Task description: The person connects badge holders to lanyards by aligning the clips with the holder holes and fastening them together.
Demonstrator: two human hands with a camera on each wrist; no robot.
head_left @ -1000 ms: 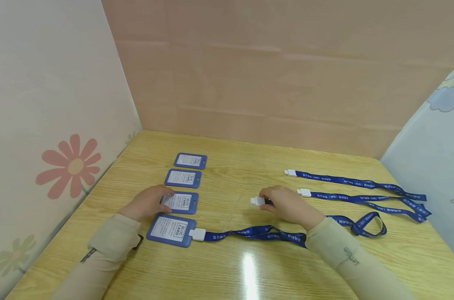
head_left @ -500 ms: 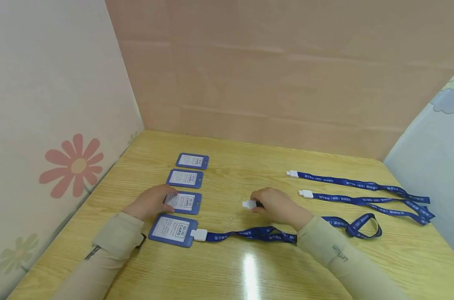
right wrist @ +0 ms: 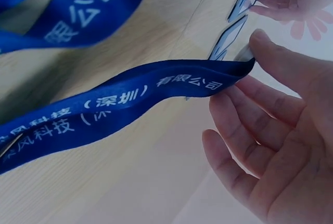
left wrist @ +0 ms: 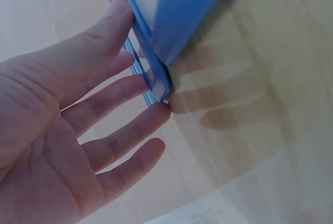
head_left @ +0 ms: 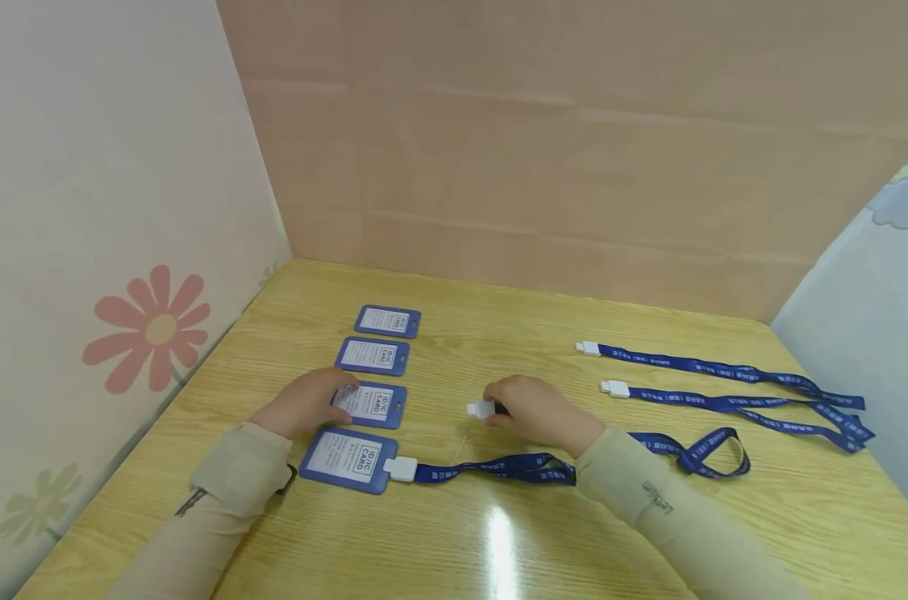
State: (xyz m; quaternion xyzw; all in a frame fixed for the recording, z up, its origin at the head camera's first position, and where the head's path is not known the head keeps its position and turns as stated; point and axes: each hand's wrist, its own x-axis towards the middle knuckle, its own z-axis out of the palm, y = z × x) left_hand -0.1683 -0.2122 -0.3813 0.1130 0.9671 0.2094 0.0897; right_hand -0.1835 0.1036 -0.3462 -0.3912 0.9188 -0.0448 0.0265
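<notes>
The left hand (head_left: 308,403) holds the left end of a blue card holder (head_left: 378,406), third from the back in a column. In the left wrist view its thumb and fingertips pinch the holder's edge (left wrist: 151,52). Between thumb and fingers the right hand (head_left: 539,410) pinches a blue lanyard near its white clip (head_left: 480,409), which points left at the held card, a gap apart. The right wrist view shows the strap (right wrist: 130,91) trailing from the fingers. Nearest the front, another card holder (head_left: 347,460) has a white clip (head_left: 401,469) at its slot, with its lanyard (head_left: 514,468) running right.
Two more card holders (head_left: 388,321) (head_left: 372,356) lie behind the held one. On the right of the wooden table (head_left: 393,550), two lanyards with white clips (head_left: 588,348) (head_left: 615,388) lie stretched out. A papered wall (head_left: 138,167) borders the left side.
The right hand has moved left with the clip, closer to the held card, and its strap has slid left behind it. The left hand keeps its hold on the card.
</notes>
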